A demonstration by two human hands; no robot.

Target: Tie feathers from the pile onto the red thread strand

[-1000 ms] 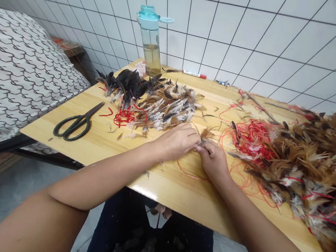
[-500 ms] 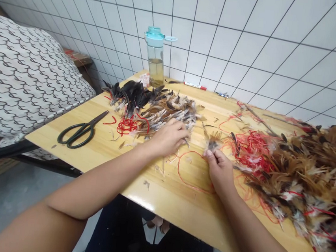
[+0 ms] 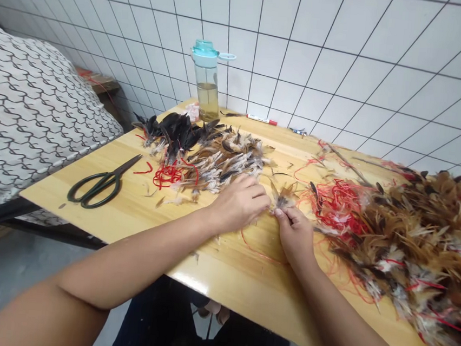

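My right hand [image 3: 296, 233] pinches a small bunch of brown and grey feathers [image 3: 284, 194] by its base, feathers fanned upward. Close beside it on the left, my left hand [image 3: 244, 202] has its fingers curled together; what they hold, if anything, is too small to make out. A thin red thread [image 3: 254, 247] curves over the table below both hands. Behind my left hand lies a pile of brown and white feathers [image 3: 236, 154], with black feathers [image 3: 177, 130] at its left. Thick red string [image 3: 168, 175] lies in a tangle in front of these.
Dark-handled scissors [image 3: 101, 185] rest on the wooden table [image 3: 127, 225] at left. A water bottle [image 3: 208, 86] and a red-capped marker [image 3: 261, 120] stand and lie near the tiled wall. Tangled red thread [image 3: 339, 205] and a large heap of feather bunches [image 3: 424, 235] cover the right side.
My left hand has moved right, from the feather pile to beside the bunch in my right hand. The view has shifted slightly.
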